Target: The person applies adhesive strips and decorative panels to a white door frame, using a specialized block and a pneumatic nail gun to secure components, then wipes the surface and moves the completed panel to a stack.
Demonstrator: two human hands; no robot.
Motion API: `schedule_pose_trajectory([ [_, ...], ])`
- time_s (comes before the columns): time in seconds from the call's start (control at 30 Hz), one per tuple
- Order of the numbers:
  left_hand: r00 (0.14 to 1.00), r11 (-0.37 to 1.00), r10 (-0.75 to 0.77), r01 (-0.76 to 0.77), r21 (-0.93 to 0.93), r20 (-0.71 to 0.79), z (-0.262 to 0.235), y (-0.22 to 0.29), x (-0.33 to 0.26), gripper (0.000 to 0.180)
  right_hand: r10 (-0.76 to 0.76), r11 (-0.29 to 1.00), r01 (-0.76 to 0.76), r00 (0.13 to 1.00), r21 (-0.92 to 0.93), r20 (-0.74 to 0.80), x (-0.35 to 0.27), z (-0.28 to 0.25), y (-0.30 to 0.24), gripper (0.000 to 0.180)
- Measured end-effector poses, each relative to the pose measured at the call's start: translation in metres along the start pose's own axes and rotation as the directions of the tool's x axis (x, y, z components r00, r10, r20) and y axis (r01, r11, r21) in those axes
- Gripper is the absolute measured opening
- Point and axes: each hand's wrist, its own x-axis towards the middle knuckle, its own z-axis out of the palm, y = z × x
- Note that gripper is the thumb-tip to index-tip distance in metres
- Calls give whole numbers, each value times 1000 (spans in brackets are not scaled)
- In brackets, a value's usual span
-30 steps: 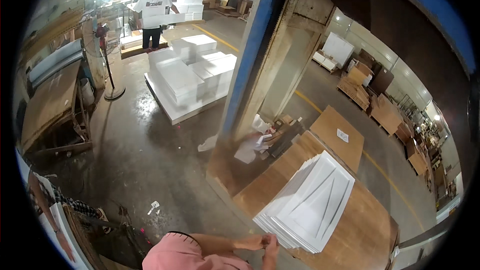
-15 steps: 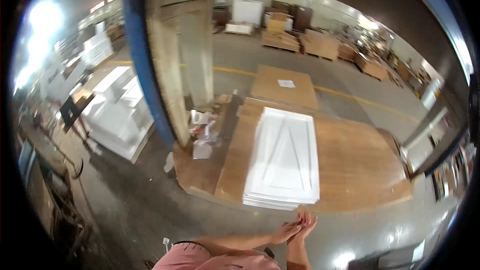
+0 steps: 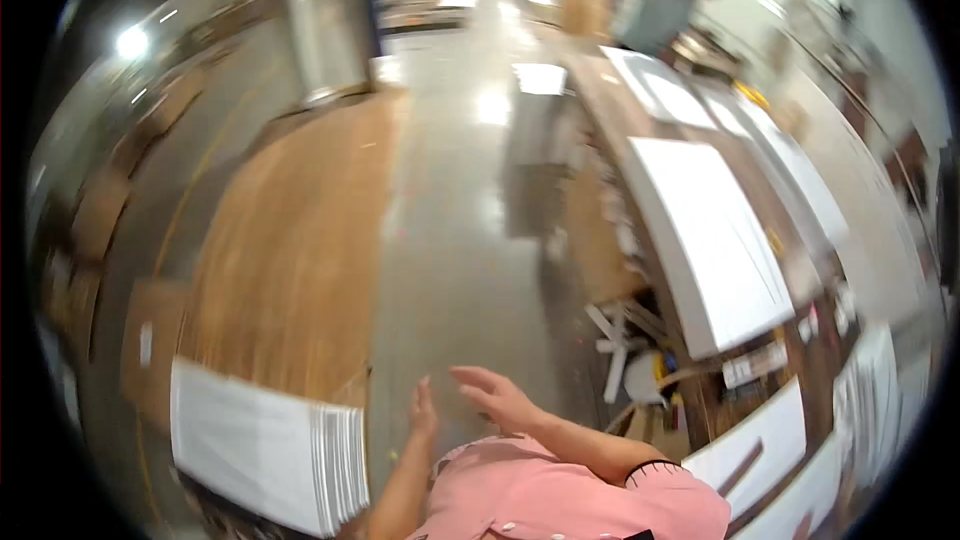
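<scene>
My left hand (image 3: pixel 423 410) is held up in front of my body with its fingers stretched and nothing in it. Facing it across a small gap, my right hand (image 3: pixel 498 398) is also bare, its fingers extended toward the left. Close by on the left, a stack of white panels (image 3: pixel 250 435) lies on a long brown wooden board surface (image 3: pixel 300 270); neither hand touches it. Over to the right, a thick white slab or stack (image 3: pixel 715 240) rests on a workbench. Motion blurs the fine detail.
A grey floor aisle (image 3: pixel 450 270) runs between the board surface and the cluttered workbench (image 3: pixel 670 280). Beyond the bench's far end, a person (image 3: pixel 655 10) leans over. White offcuts (image 3: pixel 615 350) lie under the bench's near part. A column (image 3: pixel 325 30) stands at the far left.
My view has swung to the right, so the white stack now appears at lower left and the workbench has come in. My hands, clasped together before, have come apart.
</scene>
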Motion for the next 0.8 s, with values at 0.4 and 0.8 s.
schedule_pose_trajectory([
  [0.4,740,930,341,-356,-93,580,114,246,215,39,-474,514,-857,-243,-42,-846,-140,-375,24,59],
  [0.8,-186,-36,751,-969,-243,633,339,549,389,82,-323,586,-807,-323,81,-890,5,-303,-7,73],
])
